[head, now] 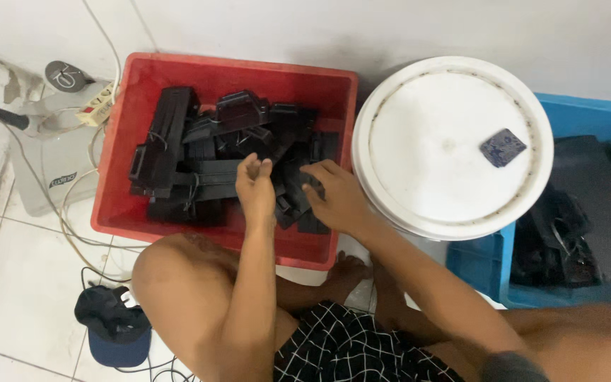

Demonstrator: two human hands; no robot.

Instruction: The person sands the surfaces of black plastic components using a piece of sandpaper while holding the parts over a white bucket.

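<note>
A red plastic crate (118,184) on the tiled floor holds several black plastic parts (199,152) piled loosely. My left hand (256,187) hovers over the pile near the crate's middle, fingers pinched together; whether it holds anything I cannot tell. My right hand (334,198) reaches in from the right, fingers curled onto a black part (293,185) at the crate's right side. My bare knee (178,272) sits just in front of the crate.
A white bucket lid (433,141) with a small dark blue square pad (502,147) stands right of the crate. A blue crate (486,265) with black items lies far right. A grey fan base (54,166), cables and a dark cap (113,329) are at left.
</note>
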